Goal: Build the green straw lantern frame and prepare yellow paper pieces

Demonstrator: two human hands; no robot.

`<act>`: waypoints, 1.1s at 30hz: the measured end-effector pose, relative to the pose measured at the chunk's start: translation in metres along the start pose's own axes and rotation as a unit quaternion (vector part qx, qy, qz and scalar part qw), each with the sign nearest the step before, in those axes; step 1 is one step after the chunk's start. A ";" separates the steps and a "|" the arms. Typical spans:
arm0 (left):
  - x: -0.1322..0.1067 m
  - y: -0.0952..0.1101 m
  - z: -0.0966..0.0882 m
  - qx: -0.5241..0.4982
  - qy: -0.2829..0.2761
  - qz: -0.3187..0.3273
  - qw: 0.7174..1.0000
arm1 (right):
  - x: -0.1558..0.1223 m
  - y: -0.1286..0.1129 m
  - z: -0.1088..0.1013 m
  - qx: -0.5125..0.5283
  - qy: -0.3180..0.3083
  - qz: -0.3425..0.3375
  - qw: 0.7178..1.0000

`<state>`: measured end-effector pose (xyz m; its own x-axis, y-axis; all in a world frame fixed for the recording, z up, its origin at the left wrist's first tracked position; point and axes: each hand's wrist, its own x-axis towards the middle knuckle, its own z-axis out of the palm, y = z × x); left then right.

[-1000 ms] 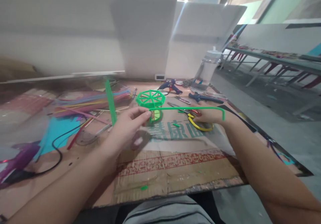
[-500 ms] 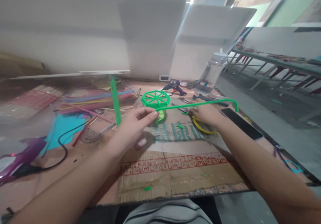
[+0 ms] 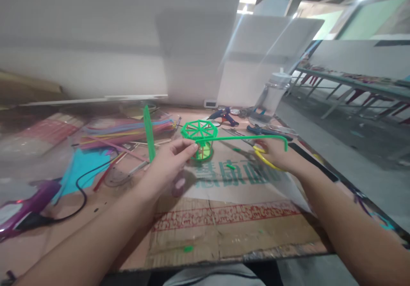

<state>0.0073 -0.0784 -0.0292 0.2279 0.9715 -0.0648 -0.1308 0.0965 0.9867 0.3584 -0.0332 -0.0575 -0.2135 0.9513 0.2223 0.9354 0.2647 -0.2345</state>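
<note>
Green slender rod with a hooked end [image 3: 238, 138] runs across the middle of the frame, its bent tip at centre right. Nearest, at the bottom edge, is striped cloth; above it lies brown cardboard with a red patterned band [image 3: 230, 215], bearing a small green scrap [image 3: 188, 249] at lower centre. A purple glue gun with a black cord [image 3: 38, 202] sits at lower left. Just left of centre, the left hand [image 3: 174, 160] pinches the rod's other end, thumb and index finger closed together on it. Right of centre, the right hand [image 3: 275, 151] is at the yellow-handled metal hand tool [image 3: 266, 160], touching a handle; its fingertips are partly hidden, so I cannot tell how tightly they are closed. Beyond the left hand's fingertips stands a green octagonal spoked frame [image 3: 199, 129], with a tall narrow green panel [image 3: 149, 134] upright to its left. Farther back are a dark blue glue gun [image 3: 226, 117] and, at upper right of centre, a clear plastic bottle with a pale lid [image 3: 276, 91].
</note>
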 end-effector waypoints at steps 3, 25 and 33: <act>0.002 0.003 -0.005 -0.035 -0.015 0.003 0.999 | -0.006 -0.008 -0.010 0.064 -0.028 -0.012 0.997; -0.002 -0.003 0.010 0.121 -0.010 0.056 0.991 | -0.031 -0.103 0.001 0.344 -0.163 -0.112 0.918; -0.002 -0.005 0.004 0.147 -0.008 -0.029 0.989 | -0.029 -0.104 -0.003 0.316 -0.162 -0.138 0.925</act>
<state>0.0119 -0.0817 -0.0334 0.2433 0.9623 -0.1216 0.1678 0.0817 0.9824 0.2686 -0.0891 -0.0370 -0.5879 0.8044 0.0853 0.5036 0.4465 -0.7396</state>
